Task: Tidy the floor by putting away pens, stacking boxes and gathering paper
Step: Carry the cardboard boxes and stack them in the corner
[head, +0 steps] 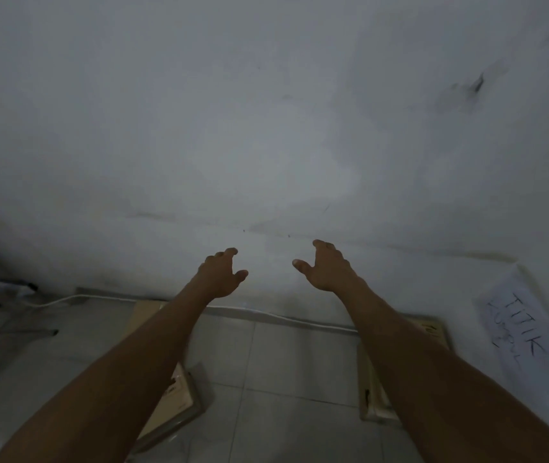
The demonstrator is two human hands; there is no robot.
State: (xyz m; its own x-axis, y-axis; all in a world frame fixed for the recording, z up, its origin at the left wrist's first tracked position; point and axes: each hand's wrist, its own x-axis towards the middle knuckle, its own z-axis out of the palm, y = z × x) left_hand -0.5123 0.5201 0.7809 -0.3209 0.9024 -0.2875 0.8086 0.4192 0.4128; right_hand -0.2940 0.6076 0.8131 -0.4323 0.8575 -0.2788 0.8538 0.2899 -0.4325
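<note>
Left hand (221,274) and right hand (324,267) at frame centre, fingers spread and curled, holding nothing, raised before the wall (266,111). Boxes on the tiled floor (283,372): one (179,392) lower left, one (374,392) lower right; lettered paper (516,325) at right edge

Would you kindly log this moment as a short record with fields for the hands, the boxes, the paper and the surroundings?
left hand: left hand raised before the wall, fingers spread, holding nothing
right hand: right hand likewise raised, open, empty
boxes: flat beige cardboard box on the floor under the left forearm; second beige cardboard box under the right forearm, apart from the first
paper: white sheet with handwritten black letters at right, leaning by the wall
cable: white cable along the wall's foot
floor: grey tiled floor
pens: none clearly visible
</note>
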